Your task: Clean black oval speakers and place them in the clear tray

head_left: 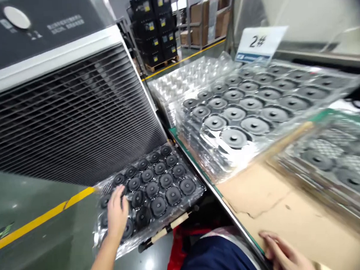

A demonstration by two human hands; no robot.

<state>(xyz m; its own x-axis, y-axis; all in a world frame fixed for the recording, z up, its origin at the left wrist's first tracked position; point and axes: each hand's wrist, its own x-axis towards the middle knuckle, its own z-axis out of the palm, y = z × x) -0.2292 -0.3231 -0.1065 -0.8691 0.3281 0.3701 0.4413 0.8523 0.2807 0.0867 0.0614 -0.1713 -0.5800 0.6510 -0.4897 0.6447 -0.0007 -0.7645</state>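
My left hand [117,211] reaches down to a clear plastic tray [196,188] of several black round speaker parts that lies low beside the table. Its fingers rest spread on the parts at the tray's near left corner. My right hand [283,252] lies flat on the cardboard sheet [273,202] at the table's front edge, fingers stretched out and holding nothing.
A stack of clear trays [241,117] with grey round speaker parts stands on the table, more trays [331,161] at the right. A "2#" sign [261,41] stands behind. A large louvred machine [63,107] fills the left. Yellow floor line [44,218]; black crates [155,29] far back.
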